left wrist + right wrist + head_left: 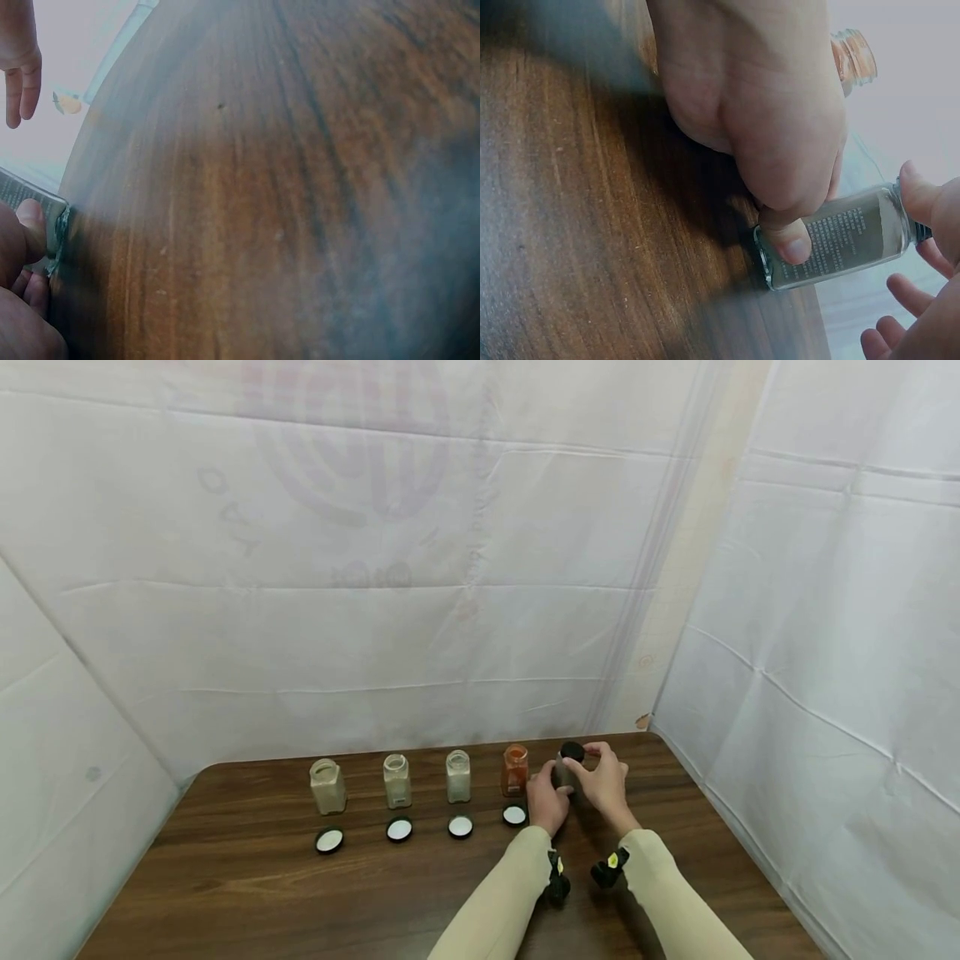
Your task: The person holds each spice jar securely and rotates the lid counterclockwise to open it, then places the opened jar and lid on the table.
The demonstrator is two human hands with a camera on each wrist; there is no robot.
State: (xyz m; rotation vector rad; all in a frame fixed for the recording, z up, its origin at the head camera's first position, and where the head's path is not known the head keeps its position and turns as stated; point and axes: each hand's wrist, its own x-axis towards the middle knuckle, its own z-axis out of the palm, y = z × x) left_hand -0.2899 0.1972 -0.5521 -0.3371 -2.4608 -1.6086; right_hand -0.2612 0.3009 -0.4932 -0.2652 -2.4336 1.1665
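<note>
A glass spice jar [847, 232] with a dark grey powder and a printed label stands at the right end of a row. My left hand [548, 800] grips its body low down, the thumb lying across the label. The right hand [604, 781] pinches the black lid [572, 752] at the jar's top between thumb and fingers, its other fingers spread. Just left of the left hand stands an uncapped jar of orange-red powder [515, 771], its black lid with a white liner [514, 815] lying in front of it.
Three more uncapped jars stand farther left: one of pale powder [327, 787], one of beige powder [397, 782] and one of whitish powder [458, 777]. Their lids [329, 840] lie liner up before them on the brown wooden table [247, 893]. White sheeting [375, 635] hangs behind and at both sides.
</note>
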